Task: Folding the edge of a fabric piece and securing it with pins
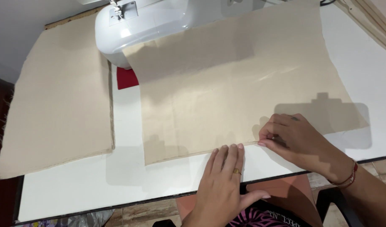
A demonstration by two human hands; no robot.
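Left hand (225,176) flat, released, pinning lower-centre edge of thin, limp, likely shift-prone beige cloth (239,80); right hand (292,136) pinches that hem, the best-looking grip spot, sewing machine (146,25) upper left.

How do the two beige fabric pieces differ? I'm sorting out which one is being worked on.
The right fabric piece has both hands on its near edge, left hand flat, right hand pinching; the left fabric piece lies untouched. The right one drapes up over the white sewing machine; the left lies flat beside it. Both are plain beige.
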